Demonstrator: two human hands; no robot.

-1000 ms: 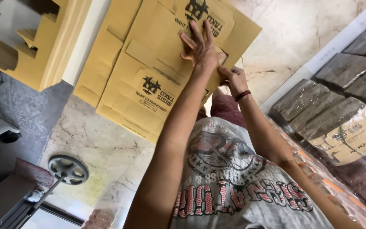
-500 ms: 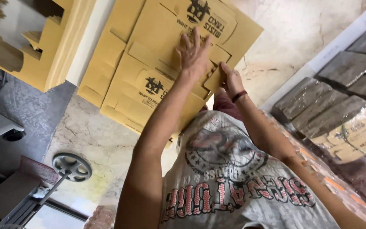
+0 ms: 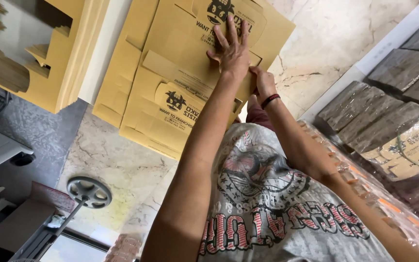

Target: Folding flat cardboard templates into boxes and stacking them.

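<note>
I hold a stack of flat tan cardboard box blanks (image 3: 170, 97) with black printed logos, tilted over the marble floor (image 3: 335, 34). My left hand (image 3: 231, 48) lies flat on the top blank near its upper edge, fingers spread. My right hand (image 3: 263, 82), with a dark red band on the wrist, curls around the right edge of the stack just below the left hand; its fingers are partly hidden behind the cardboard. My grey printed shirt (image 3: 277, 213) fills the bottom of the view.
Another pile of tan cardboard pieces (image 3: 40, 53) sits at the upper left. Plastic-wrapped bundles of flat boxes (image 3: 389, 121) lie along the right. At the lower left stand a small grey caster wheel (image 3: 89, 191) and a trolley frame (image 3: 40, 237).
My left hand has slid a little farther up the top blank and spread flatter. The stack has shifted slightly toward the upper right. The right hand stays at the edge.
</note>
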